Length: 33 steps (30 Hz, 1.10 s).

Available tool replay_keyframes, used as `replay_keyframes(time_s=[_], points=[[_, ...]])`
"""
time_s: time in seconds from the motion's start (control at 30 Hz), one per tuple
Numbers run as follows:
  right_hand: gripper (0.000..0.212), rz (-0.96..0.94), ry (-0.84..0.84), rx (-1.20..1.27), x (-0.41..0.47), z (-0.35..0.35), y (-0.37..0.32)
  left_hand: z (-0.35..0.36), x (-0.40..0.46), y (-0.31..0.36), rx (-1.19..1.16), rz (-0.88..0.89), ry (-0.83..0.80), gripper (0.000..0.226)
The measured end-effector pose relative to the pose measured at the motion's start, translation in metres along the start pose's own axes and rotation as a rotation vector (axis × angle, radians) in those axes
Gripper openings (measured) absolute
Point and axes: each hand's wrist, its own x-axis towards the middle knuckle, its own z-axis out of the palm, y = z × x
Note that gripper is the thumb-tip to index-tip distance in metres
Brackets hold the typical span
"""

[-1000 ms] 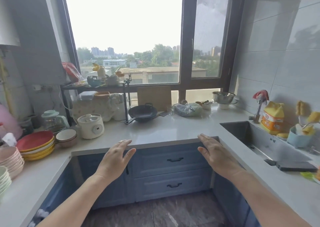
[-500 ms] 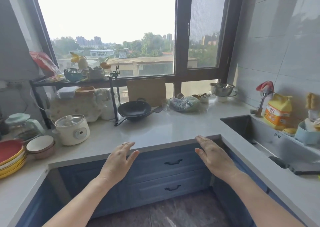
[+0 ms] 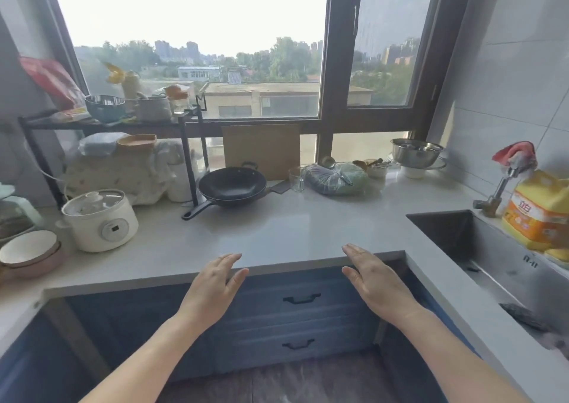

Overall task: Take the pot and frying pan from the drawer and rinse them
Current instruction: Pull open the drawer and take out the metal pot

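Blue cabinets run under a pale countertop (image 3: pixel 277 230) that wraps beneath the window, and the two drawers you need sit in the front face below its near edge, both closed. The upper drawer (image 3: pixel 301 291) has its dark handle lying level, left to right, directly between your hands and just below them; the lower drawer (image 3: pixel 298 338) sits right beneath it. Pot and frying pan are not visible, so presumably they are inside. Your left hand (image 3: pixel 212 285) and right hand (image 3: pixel 374 279) hover flat at the counter's near edge, fingers straight, holding nothing. Both are about equally near the handle. Off to your right, the sink (image 3: pixel 480 248) is set along the counter's right edge.
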Motion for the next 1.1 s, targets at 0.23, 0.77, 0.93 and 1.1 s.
replay_keyframes(time_s=[0.23,0.77,0.93,1.1], points=[[0.054,-0.003,-0.090,0.025,0.042,0.032,0.035,0.037,0.027,-0.005,-0.003,-0.069,-0.020,0.057],[0.060,0.048,-0.213,0.075,0.101,0.182,0.084,0.126,0.072,-0.075,-0.038,-0.084,-0.050,0.085],[0.094,0.089,-0.233,0.066,0.115,0.247,0.107,0.186,0.092,-0.110,-0.015,-0.110,-0.066,0.110],[0.075,0.072,-0.283,-0.027,0.127,0.316,0.135,0.263,0.113,-0.132,0.029,-0.087,-0.106,0.121]])
